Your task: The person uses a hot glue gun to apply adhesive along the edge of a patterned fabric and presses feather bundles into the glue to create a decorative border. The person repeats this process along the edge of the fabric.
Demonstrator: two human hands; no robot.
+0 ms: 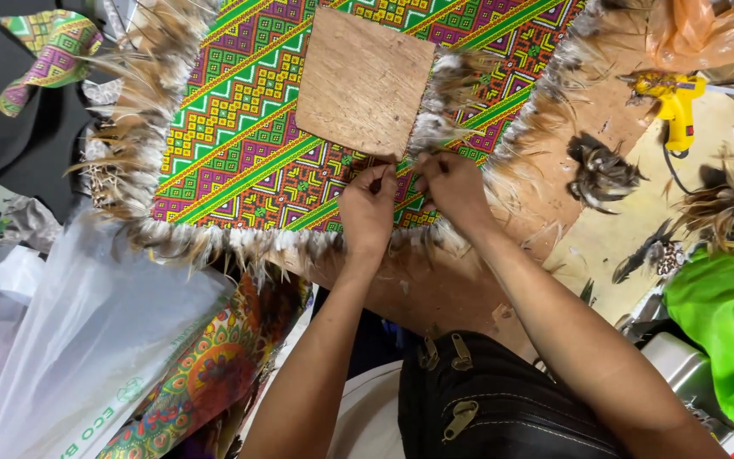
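A bright patterned cloth panel (239, 144) in green, purple and yellow lies on a wooden board, edged all round with brown and white feathers (142, 110). A brown cardboard square (363, 81) rests on the cloth. My left hand (367, 208) and my right hand (452, 187) meet at the near edge of the cardboard. Both pinch something small and thin between the fingertips, likely a feather, just below the cardboard's lower edge.
A yellow glue gun (677, 102) lies at the upper right by loose feather bundles (601, 170). Clear plastic bags (70, 340) sit at the lower left, a green cloth (724, 323) at the right, a black bag (486, 408) on my lap.
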